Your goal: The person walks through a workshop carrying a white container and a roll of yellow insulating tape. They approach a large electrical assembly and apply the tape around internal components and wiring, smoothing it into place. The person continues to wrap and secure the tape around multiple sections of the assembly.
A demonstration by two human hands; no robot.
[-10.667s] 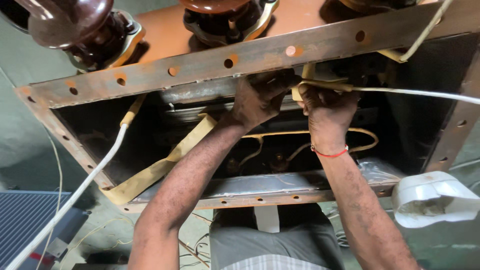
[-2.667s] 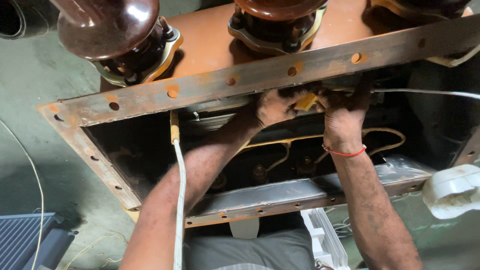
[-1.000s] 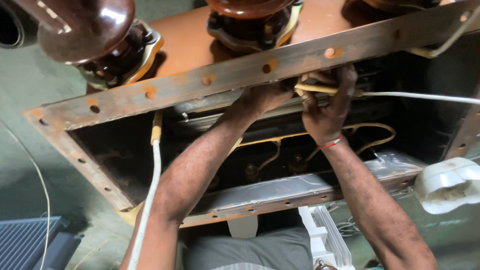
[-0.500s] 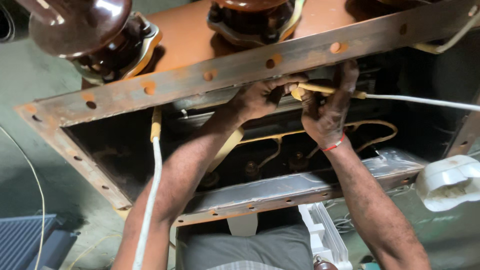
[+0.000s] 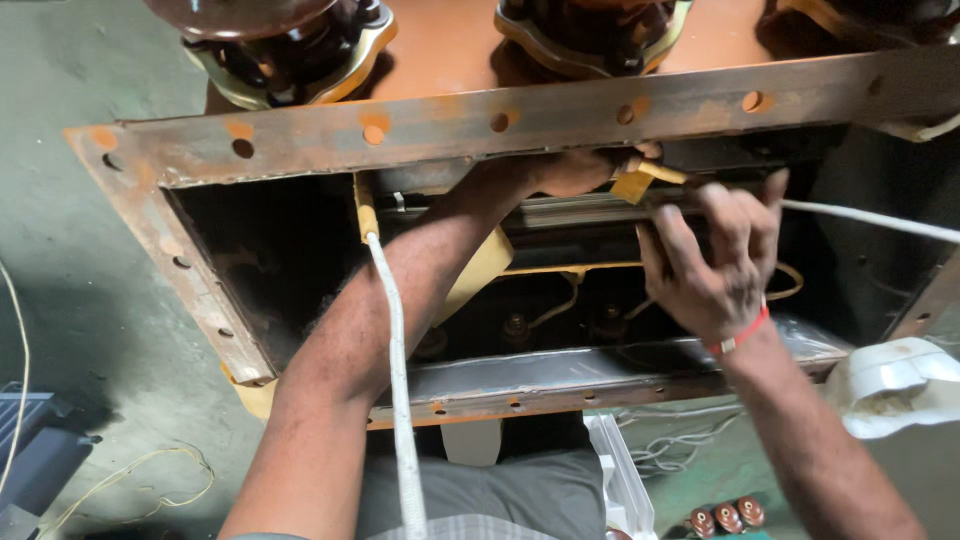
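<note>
Rusty flanged frame (image 5: 430, 125) at far side; left hand (image 5: 575, 172) beneath it, closed on yellow strip (image 5: 640, 180). Right hand (image 5: 715, 265) curled around white tape (image 5: 870, 222), just right.

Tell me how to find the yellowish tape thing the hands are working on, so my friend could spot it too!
Start at the long rusty flange with bolt holes across the top of the open metal tank. Just under its middle, the left hand pinches a short yellowish tape-wrapped lead, and the right hand is beside it. Unlike the white rope hanging down on the left, it is short, flat and tan.
</note>
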